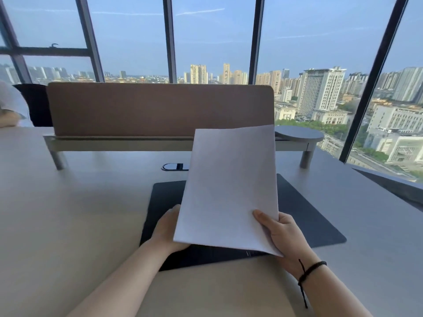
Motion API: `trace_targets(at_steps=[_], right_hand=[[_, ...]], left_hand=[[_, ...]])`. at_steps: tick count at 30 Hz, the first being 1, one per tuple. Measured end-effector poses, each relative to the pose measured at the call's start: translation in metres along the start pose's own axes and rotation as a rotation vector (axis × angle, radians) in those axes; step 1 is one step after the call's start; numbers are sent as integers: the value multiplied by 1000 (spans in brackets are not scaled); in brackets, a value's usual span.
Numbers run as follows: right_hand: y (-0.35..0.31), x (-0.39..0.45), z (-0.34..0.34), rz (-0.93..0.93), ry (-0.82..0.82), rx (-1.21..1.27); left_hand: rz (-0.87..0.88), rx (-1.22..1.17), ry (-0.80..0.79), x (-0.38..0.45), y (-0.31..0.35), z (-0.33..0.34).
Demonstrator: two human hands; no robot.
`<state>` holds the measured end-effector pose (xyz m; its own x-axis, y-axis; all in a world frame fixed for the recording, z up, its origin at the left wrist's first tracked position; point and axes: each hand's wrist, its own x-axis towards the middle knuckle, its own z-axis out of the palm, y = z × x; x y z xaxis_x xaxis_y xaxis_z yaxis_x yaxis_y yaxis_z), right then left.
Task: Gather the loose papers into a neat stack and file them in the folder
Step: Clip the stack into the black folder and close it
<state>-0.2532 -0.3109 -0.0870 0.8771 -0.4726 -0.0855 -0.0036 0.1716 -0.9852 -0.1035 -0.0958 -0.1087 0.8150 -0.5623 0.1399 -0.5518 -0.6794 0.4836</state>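
A stack of white papers is held up off the desk, tilted with its top edge away from me. My left hand grips its lower left edge, fingers hidden behind the sheets. My right hand grips the lower right corner, thumb on the front face; a black cord bracelet is on that wrist. Below the papers lies a dark flat folder on a dark desk mat. Much of the folder is hidden by the papers and my hands.
The grey desk ends at a brown divider screen on a low shelf. A cable port sits in the desk behind the mat. A round grey disc rests on the shelf's right end. Another person's sleeve shows far left.
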Motion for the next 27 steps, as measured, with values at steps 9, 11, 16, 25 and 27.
trace_targets(at_steps=[9, 11, 16, 25, 27], right_hand=[[7, -24, 72, 68, -106, -13], [4, -20, 80, 82, -127, -32], [6, -8, 88, 99, -124, -143], [14, -10, 82, 105, -142, -78], [14, -11, 81, 114, -145, -62]], left_hand=[[-68, 25, 102, -57, -93, -76], [-116, 66, 126, -64, -117, -84], [-193, 20, 179, -68, -127, -95], [-337, -925, 155, -34, -44, -86], [-438, -1201, 28, -35, -27, -88]])
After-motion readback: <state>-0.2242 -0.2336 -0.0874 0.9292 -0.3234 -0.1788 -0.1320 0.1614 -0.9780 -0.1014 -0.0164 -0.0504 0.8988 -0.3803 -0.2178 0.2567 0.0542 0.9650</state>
